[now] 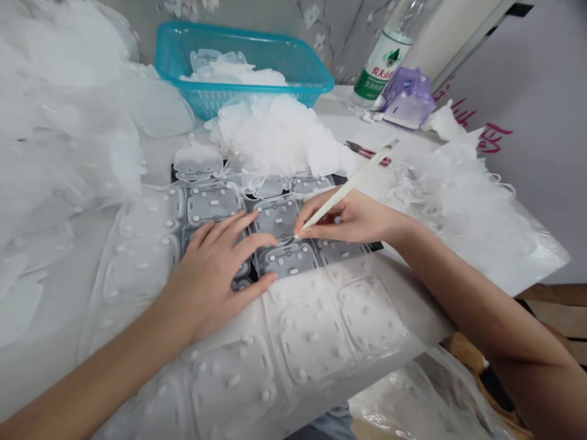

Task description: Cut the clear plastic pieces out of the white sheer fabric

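Observation:
My left hand (pixel 213 272) lies with its fingers spread on a translucent plastic sheet (pixel 312 333) moulded with rows of rounded rectangular pieces. In my right hand (pixel 351 217) is a slim, pale pen-like tool (pixel 351 183), pinched near its lower end and slanting up to the right. Its tip is down at the edge of a moulded piece (pixel 291 260), close to my left thumb and index finger. I cannot make out the tip itself. Under the middle of the sheet shows a dark mat (pixel 376 246), mostly covered.
A blue basket (pixel 247 88) holding translucent pieces stands at the back, with a pile of pieces (pixel 279 131) before it. More heap up at left (pixel 64 104). At right are pink-handled snips (pixel 367 151), plastic scraps (pixel 472 208), a water bottle (pixel 380 67) and a purple packet (pixel 408 98).

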### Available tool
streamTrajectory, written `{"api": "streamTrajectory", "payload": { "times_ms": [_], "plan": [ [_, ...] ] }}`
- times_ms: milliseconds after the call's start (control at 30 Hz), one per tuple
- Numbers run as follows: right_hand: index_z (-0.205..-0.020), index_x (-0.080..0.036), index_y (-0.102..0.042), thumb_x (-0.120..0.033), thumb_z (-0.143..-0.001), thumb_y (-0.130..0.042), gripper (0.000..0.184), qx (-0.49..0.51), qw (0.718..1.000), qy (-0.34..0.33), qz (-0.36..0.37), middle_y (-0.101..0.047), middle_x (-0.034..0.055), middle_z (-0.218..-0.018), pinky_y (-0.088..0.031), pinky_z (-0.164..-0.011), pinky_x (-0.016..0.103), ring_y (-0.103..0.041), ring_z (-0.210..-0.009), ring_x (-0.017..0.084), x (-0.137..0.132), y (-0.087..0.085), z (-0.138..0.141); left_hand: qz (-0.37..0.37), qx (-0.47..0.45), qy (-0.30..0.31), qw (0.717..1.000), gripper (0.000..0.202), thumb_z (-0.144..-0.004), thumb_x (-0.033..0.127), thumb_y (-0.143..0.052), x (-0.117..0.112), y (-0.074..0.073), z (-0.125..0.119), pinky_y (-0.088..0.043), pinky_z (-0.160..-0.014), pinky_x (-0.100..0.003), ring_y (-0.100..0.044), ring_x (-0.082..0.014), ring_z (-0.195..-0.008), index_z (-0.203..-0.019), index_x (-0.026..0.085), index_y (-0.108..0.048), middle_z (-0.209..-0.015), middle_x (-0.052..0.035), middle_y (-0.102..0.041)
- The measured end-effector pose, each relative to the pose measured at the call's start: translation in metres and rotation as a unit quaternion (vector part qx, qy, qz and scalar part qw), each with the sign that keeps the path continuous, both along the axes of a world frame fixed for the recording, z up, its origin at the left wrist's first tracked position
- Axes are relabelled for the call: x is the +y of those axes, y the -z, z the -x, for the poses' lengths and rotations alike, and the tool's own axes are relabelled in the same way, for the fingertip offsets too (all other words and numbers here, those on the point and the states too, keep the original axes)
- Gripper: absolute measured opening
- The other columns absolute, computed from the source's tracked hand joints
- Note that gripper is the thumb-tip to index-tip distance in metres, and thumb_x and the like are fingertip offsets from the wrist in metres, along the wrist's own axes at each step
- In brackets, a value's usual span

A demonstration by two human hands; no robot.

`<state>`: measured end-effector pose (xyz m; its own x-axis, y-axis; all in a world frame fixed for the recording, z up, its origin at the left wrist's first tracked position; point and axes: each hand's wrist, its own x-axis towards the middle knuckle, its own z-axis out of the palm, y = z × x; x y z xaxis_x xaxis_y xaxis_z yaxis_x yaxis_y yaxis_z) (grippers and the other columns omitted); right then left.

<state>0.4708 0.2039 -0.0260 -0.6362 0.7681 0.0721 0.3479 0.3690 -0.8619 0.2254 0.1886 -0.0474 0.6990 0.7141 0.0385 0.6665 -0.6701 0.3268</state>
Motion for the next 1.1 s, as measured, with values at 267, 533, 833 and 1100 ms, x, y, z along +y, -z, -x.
{"api": "streamTrajectory", "payload": {
  "times_ms": [267,533,833,1100],
  "plan": [
    [-0.087,-0.014,-0.066,-0.028,-0.085,-0.057,0.017,-0.084,0.996,-0.028,-0.032,-0.067,0.0044,-0.082,-0.043,-0.059,0.022,-0.057,-0.07,0.011,-0.002,-0.018,-0.009,-0.014,0.011,0.009,1.0,0.037,-0.085,0.05,-0.046,-0.001,-0.003,0.0,-0.028,-0.106,-0.056,-0.032,-0.0315,-0.135,-0.116,0.035,-0.059,-0.147,-0.0045,-0.038],
    [-0.09,-0.014,-0.065,-0.029,-0.086,-0.056,0.018,-0.036,0.998,0.004,-0.053,-0.069,0.0062,-0.086,-0.041,-0.055,0.022,-0.058,-0.068,0.011,-0.007,-0.004,0.001,-0.012,-0.005,-0.004,1.0,0.038,-0.083,0.051,-0.049,0.0,0.0,0.001,-0.029,-0.107,-0.056,-0.034,-0.0322,-0.134,-0.116,0.037,-0.06,-0.146,-0.0008,-0.039],
    [-0.087,-0.014,-0.065,-0.023,-0.084,-0.057,0.013,-0.092,0.994,-0.009,-0.054,-0.067,0.0051,-0.083,-0.045,-0.06,0.023,-0.058,-0.072,0.012,-0.007,-0.018,-0.006,-0.016,0.006,0.001,1.0,0.044,-0.082,0.056,-0.049,-0.002,-0.001,0.001,-0.029,-0.106,-0.056,-0.034,-0.0323,-0.134,-0.119,0.037,-0.059,-0.148,-0.0027,-0.037],
    [-0.082,-0.014,-0.063,-0.024,-0.084,-0.057,0.011,-0.064,0.996,0.016,-0.067,-0.064,0.0027,-0.076,-0.041,-0.053,0.021,-0.053,-0.063,0.009,-0.009,-0.016,-0.005,-0.024,0.028,0.013,0.999,0.069,-0.071,0.074,-0.049,-0.002,0.0,0.003,-0.026,-0.106,-0.058,-0.032,-0.0351,-0.135,-0.131,0.041,-0.048,-0.152,-0.0036,-0.028]
  ]
}}
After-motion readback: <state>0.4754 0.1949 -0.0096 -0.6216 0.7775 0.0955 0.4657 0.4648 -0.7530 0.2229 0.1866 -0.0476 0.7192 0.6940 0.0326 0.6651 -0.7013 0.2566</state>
